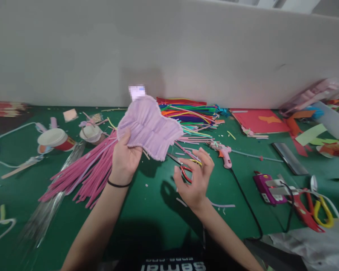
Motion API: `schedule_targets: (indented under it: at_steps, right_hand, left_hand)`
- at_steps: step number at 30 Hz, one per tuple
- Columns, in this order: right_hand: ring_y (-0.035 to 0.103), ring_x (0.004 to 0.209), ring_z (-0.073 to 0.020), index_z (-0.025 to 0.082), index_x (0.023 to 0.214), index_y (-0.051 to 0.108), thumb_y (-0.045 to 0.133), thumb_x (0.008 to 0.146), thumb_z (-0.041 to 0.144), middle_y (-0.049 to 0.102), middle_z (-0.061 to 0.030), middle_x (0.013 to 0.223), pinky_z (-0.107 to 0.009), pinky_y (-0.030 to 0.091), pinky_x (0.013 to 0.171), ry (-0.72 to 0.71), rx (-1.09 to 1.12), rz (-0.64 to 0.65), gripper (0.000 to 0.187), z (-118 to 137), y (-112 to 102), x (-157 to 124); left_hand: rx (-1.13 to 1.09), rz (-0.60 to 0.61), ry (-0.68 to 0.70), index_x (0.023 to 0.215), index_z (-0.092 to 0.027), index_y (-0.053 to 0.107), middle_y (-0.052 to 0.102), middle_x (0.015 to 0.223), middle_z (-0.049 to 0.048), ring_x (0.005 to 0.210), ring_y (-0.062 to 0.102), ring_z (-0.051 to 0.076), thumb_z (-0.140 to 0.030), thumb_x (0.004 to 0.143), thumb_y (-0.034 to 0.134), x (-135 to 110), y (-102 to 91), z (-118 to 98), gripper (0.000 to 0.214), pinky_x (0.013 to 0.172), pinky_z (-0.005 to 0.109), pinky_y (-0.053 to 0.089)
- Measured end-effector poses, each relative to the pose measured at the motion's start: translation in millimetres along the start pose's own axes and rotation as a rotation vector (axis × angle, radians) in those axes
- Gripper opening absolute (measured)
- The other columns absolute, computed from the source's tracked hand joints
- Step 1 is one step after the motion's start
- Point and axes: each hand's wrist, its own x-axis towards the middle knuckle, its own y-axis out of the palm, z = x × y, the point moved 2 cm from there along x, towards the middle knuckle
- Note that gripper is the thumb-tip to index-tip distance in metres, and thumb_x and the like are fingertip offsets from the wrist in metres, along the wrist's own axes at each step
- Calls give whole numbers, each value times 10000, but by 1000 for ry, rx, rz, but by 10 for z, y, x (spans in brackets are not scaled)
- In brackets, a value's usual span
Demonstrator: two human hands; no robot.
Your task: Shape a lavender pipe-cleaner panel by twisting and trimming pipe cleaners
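Observation:
A fuzzy lilac piece (149, 126), made of pipe cleaners laid side by side into a curved, corset-like shape, is raised above the table. My left hand (125, 156) grips its lower left edge, thumb in front and fingers behind. To the right, my right hand (196, 178) hovers with fingers spread and bent, holding nothing. Under and beyond that hand lie scissors (185, 173) with red and yellow handles, partly hidden by the fingers. A large bunch of pink pipe cleaners (93, 173) lies left of my left wrist.
Multicoloured pipe cleaners (189, 113) lie along the wall. A pink glue gun (225, 155) rests right of centre, its black cord trailing forward. Farther right are a purple device (267, 188), pliers (309, 210) and red paper (257, 122). Paper cups (56, 139) and wire stems (53, 195) are left.

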Motion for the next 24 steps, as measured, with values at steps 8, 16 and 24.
schedule_targets:
  at_steps: [8, 16, 24]
  right_hand:
    - [631, 712, -131, 203, 1004, 645, 657, 816, 414, 675, -50, 945, -215, 499, 505, 1074, 1048, 404, 282, 26, 337, -40]
    - [623, 648, -108, 197, 837, 671, 785, 683, 344, 652, 14, 741, -193, 507, 520, 1071, 1040, 336, 241, -139, 479, 100]
    - [597, 708, -118, 206, 860, 663, 741, 731, 350, 630, 9, 793, -215, 525, 578, 884, 930, 418, 208, -247, 454, 85]
  left_hand:
    - [4, -7, 102, 1073, -177, 653, 729, 1079, 34, 1108, 632, 145, -168, 969, 421, -80, 70, -46, 254, 1007, 283, 491]
    - [197, 176, 75, 1059, -214, 660, 679, 1194, 53, 1199, 570, 214, -327, 866, 617, -134, -23, 95, 228, 955, 315, 509]
    - [478, 186, -86, 914, -140, 675, 728, 932, 49, 898, 680, 183, -159, 627, 824, -312, -262, 428, 324, 855, 293, 513]
